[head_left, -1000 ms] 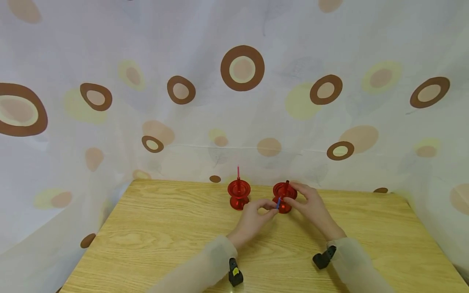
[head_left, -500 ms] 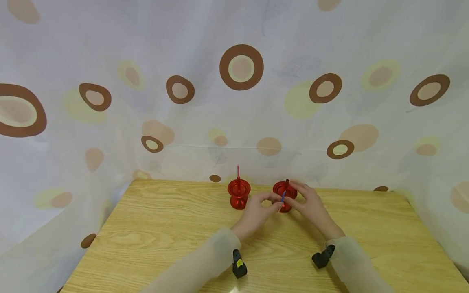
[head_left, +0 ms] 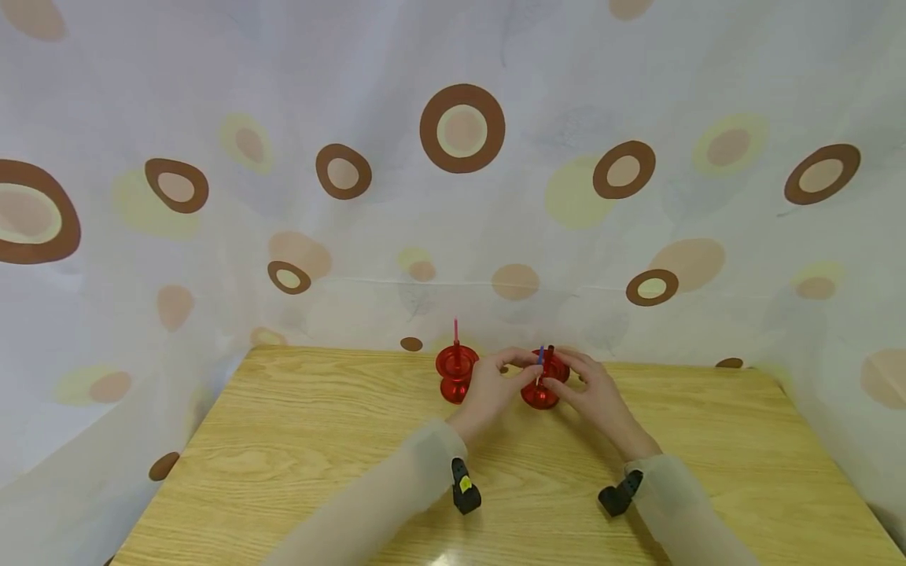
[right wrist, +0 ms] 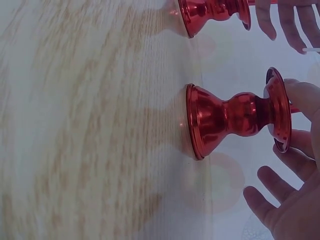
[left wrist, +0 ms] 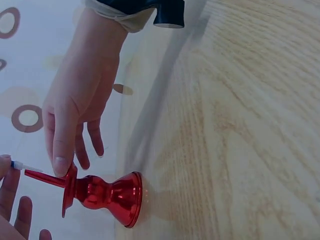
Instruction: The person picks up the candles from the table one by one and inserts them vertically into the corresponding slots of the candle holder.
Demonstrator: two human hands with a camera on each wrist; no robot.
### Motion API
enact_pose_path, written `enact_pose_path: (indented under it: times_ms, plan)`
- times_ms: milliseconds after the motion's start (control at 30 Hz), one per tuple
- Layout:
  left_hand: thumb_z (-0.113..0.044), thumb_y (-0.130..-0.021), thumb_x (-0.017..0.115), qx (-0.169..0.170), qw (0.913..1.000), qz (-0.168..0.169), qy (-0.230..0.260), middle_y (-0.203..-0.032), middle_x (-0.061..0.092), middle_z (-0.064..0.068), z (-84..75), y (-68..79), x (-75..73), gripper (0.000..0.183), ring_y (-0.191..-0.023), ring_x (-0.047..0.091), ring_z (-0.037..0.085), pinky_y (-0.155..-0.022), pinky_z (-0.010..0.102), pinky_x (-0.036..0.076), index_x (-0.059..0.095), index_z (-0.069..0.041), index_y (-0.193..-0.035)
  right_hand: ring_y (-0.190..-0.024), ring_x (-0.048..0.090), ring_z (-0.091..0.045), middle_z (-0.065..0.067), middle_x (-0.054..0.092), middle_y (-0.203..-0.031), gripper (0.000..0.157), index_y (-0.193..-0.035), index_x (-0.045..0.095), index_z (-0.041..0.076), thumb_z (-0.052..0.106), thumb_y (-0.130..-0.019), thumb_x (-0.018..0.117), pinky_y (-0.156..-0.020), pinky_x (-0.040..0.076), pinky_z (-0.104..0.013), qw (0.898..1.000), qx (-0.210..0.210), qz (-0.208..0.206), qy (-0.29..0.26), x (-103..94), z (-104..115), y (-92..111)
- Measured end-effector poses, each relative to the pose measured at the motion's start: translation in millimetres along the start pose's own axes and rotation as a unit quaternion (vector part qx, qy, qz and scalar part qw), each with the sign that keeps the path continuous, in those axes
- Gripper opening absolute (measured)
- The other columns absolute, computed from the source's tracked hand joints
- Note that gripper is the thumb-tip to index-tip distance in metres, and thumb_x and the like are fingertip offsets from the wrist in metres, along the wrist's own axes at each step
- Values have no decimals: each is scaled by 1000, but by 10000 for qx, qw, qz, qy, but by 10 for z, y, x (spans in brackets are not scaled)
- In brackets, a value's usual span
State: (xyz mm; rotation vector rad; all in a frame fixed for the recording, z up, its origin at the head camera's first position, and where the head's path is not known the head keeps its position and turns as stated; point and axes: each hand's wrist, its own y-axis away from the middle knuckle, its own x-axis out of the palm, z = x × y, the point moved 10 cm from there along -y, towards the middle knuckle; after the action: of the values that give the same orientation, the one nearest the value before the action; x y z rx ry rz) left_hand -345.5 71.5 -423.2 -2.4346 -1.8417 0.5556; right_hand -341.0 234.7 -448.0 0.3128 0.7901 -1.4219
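Note:
Between its thumb and finger, my left hand (head_left: 494,391) pinches a small blue candle (head_left: 541,355) with a pale white lower end, held nearly upright just left of the right candle holder's tube. That shiny red candle holder (right wrist: 240,116) stands upright on the table, and its thin tube (left wrist: 42,177) bears no candle. With thumb and fingers on either side, my right hand (head_left: 600,402) grips its dish. In the left wrist view the white end points toward the tube's tip, apparently a little apart. A matching red holder (head_left: 453,388) carries a pink candle (head_left: 456,330).
The wooden table (head_left: 318,448) reaches back to a white curtain (head_left: 382,236) with brown and yellow spots. The second holder stands close to my left hand. A black wrist camera (head_left: 465,489) is strapped to my left sleeve, another camera (head_left: 620,494) to the right.
My left hand has moved up and forward with the blue candle, from in front of the right holder's dish to beside its tube. My right hand keeps its grip on the holder.

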Motion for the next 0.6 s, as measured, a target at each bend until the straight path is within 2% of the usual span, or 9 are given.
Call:
enact_pose_path:
  times_ms: [167, 467, 600]
  plan:
    - [-26, -100, 73, 49, 10000, 15, 51, -110, 76, -8, -32, -80, 4, 20, -112, 64, 9, -110, 52, 43, 79, -15, -115, -142, 41, -49, -24, 48, -155, 58, -149, 54, -2, 24, -100, 72, -108, 41, -67, 10000, 46, 11, -31, 9, -30, 2]
    - [-23, -99, 74, 66, 9999, -68, 96, -111, 76, -4, -73, -192, -19, 20, -116, 64, 14, -111, 55, 42, 80, -12, -114, -140, 44, -49, -24, 49, -154, 57, -148, 55, -2, 21, -100, 73, -105, 44, -68, 9999, -126, -53, -102, 10, -19, 6]
    - [-24, -99, 74, 101, 9999, -71, 69, -111, 76, -4, -83, -246, -8, 22, -116, 63, 14, -110, 52, 43, 79, -10, -116, -139, 45, -49, -24, 49, -154, 57, -149, 54, -1, 21, -100, 73, -104, 44, -68, 9998, -156, -48, -86, 15, -28, 5]
